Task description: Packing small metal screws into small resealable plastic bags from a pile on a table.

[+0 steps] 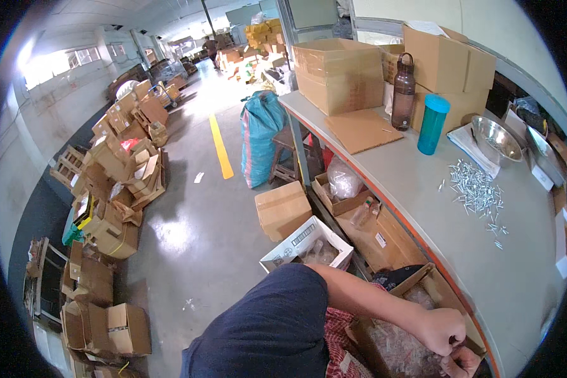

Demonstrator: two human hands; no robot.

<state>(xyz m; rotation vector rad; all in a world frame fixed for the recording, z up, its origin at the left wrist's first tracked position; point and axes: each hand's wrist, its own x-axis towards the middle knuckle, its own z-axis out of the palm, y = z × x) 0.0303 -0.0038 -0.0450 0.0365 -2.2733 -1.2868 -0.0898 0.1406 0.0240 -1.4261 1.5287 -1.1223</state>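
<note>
Head view: crumpled clear plastic sheeting (394,348) lies around nine o'clock from the curled left hand (442,329) and right hand (462,363); cannot tell what either grip holds.

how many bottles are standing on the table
2: a dark brown bottle in front of the cardboard boxes, and a teal bottle just to its right. Others may be hidden behind the boxes.

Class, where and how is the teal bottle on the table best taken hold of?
Probably take the teal bottle around mid-body, from the near side: it stands upright, slim and roughly cylindrical, with the brown bottle at its left, the metal bowl at its right and a cardboard box behind.
</note>
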